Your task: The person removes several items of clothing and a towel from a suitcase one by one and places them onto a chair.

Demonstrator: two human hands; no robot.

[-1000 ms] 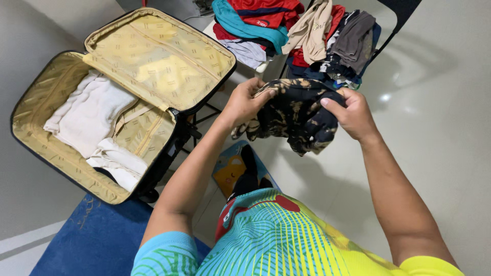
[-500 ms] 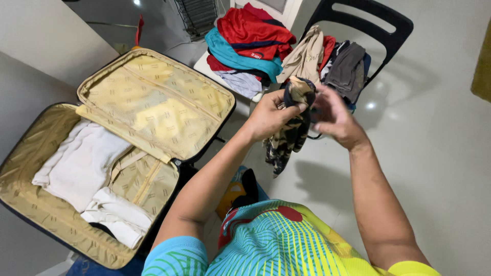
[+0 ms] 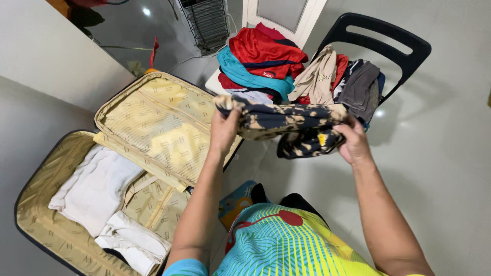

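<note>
A dark navy and tan bleach-patterned garment is stretched out between my hands at chest height. My left hand pinches its left end and my right hand grips its right end, where the cloth bunches and hangs down. An open suitcase with a yellow lining lies to my left, its lid propped up. Inside the suitcase lie folded white clothes and a smaller white bundle.
A black chair ahead holds a pile of clothes: red, teal, beige, grey. A white door and a wire rack stand behind. The glossy tiled floor spreads to the right.
The garment was bunched and hanging from my hands; now both hands have pulled apart and spread it out flat. The view has shifted slightly.
</note>
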